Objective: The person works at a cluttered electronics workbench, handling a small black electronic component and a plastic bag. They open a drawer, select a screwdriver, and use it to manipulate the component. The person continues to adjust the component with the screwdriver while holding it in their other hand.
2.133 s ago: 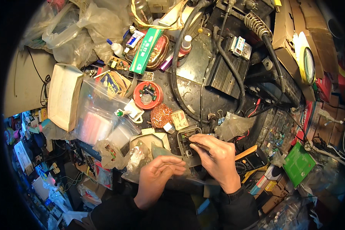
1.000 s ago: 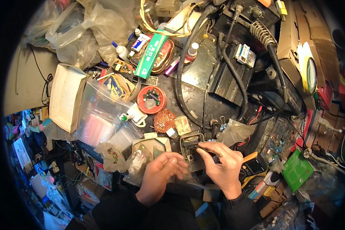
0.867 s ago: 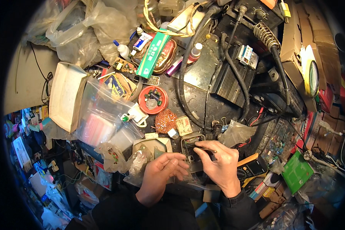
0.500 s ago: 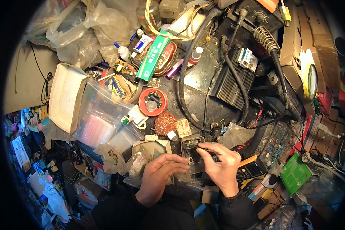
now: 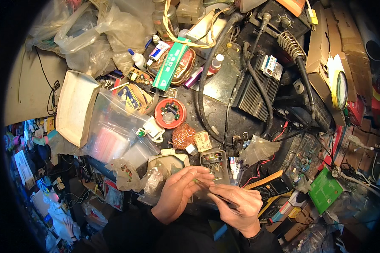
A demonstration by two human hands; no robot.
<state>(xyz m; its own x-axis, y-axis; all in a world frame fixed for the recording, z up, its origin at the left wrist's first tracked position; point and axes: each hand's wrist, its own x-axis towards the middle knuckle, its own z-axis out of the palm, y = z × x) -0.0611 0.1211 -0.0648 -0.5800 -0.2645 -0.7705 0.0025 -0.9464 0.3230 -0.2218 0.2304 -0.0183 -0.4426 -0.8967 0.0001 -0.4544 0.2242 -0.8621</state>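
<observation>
My right hand [image 5: 238, 206] is closed around slim tweezers [image 5: 215, 195], whose far end points left at my other hand. Close beside it, my left hand [image 5: 177, 192] is cupped, its long fingers pressed together and bent over. A tiny greenish bit shows by those fingertips, too small to name. Just beyond both hands lies a shallow rectangular tray [image 5: 225, 162] with thin metal pieces and small parts inside. A small white and blue tube [image 5: 234, 167] rests at the tray's right side.
Ahead stand a red round dish [image 5: 159, 110] of small parts, a copper-coloured wire ball [image 5: 183, 135] and a long green box [image 5: 171, 63]. A black finned metal block [image 5: 253, 95] and thick cables fill the right. A multimeter [image 5: 272, 187] lies beside my right hand.
My right hand has drawn back from the tray toward me, bringing the tweezers to my left hand. The tray and the small tube now show more fully. My left hand has shifted slightly.
</observation>
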